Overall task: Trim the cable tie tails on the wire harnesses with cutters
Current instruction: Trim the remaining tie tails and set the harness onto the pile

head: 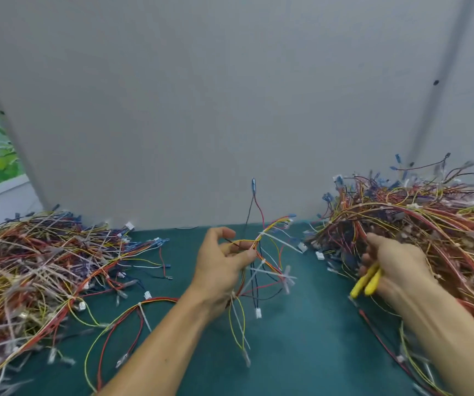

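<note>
I note the left hand pinching a wire harness above the middle of the surface — tie tails untrimmed. Right hand curled round yellow cutters, beside the right-edge heap.

No readable text in view.
No words, labels, brands or numbers can be made out on the wire harnesses, the yellow-handled cutters or the grey wall.
</note>
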The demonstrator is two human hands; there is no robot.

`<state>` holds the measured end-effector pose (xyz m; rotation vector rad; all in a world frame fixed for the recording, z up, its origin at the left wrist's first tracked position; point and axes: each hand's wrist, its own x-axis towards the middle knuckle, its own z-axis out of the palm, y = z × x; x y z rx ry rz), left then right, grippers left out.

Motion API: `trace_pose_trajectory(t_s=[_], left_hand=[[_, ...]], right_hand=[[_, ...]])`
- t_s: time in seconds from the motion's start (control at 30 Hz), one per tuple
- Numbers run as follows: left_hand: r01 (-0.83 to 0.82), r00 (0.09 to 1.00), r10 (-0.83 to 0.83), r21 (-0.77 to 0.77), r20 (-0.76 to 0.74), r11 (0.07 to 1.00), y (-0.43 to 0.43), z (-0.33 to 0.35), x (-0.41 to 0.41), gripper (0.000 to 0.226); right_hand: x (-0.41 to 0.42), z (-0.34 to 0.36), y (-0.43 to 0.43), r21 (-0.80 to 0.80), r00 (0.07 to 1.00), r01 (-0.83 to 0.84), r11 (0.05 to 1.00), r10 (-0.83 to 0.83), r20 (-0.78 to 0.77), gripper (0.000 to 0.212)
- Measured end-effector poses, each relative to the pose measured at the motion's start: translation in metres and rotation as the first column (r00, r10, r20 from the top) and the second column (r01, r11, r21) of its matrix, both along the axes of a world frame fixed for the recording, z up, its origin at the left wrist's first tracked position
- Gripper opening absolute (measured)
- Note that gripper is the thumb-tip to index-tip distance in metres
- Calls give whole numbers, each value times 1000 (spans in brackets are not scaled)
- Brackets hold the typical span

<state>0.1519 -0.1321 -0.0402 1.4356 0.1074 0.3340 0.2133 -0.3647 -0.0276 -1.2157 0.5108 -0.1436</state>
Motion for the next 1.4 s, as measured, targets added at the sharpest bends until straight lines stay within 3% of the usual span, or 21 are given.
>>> trace_pose_trajectory(t_s=[0.2,0.23,0.3,0.37,0.4,0.47,0.53,0.7,0.77,0.87,0.93,1.03,1.1,1.17,1.3,1.37,1.4], left_hand=[[-5,1000,5,0,-10,1000,-2,-1,-2,40],[-6,1000,6,11,5,1000,-2,-2,-3,40],[-17,998,14,55,54,998,-5,-3,-6,41],[-27,995,15,120,103,992,-11,-5,-12,41],[-34,991,13,156,134,987,-16,-7,-16,41],[-83,979,19,311,203,947,-25,-15,-26,40],[-146,960,-7,525,278,839,-32,-23,-39,38],[-22,909,-325,809,260,587,-32,-35,-72,38],[-39,896,-335,803,292,595,-24,-34,-80,26],[-227,919,-58,644,390,730,2,-27,-72,3],[-290,943,76,693,323,660,23,-22,-57,21],[84,994,-90,927,-55,365,38,-24,-37,47],[337,934,-198,919,-298,207,38,-26,-30,63],[476,861,-264,872,-435,117,35,-25,-26,65],[517,809,-340,856,-479,24,37,-19,-20,16],[430,863,-324,900,-388,69,43,-14,-17,10],[347,909,-294,928,-296,136,47,-11,-15,10]], right_hand=[[-56,-8,30,96,939,-331,939,337,-64,21],[-63,-5,33,28,925,-378,926,378,-30,20],[-68,5,39,-276,903,-386,880,421,81,18],[-67,21,48,-579,877,-297,760,457,149,22],[-64,27,53,-638,867,-277,719,473,157,25],[-56,31,62,-649,858,-309,695,498,125,29],[-48,25,66,-616,866,-355,703,495,66,31],[-45,-6,59,-511,877,-446,735,472,-86,23],[-46,-10,52,-467,884,-444,764,458,-91,22],[-46,-9,39,-401,910,-396,826,411,-51,15],[-47,-9,33,-356,917,-384,852,397,-39,14],[-49,-12,30,-291,919,-387,875,392,-42,15],[-49,-14,30,-259,925,-374,890,379,-33,15],[-48,-14,30,-227,932,-357,906,363,-18,18],[-45,-15,29,-157,939,-338,928,345,15,31],[-45,-15,26,-152,938,-341,928,347,16,34],[-45,-14,25,-156,937,-345,926,350,10,36]])
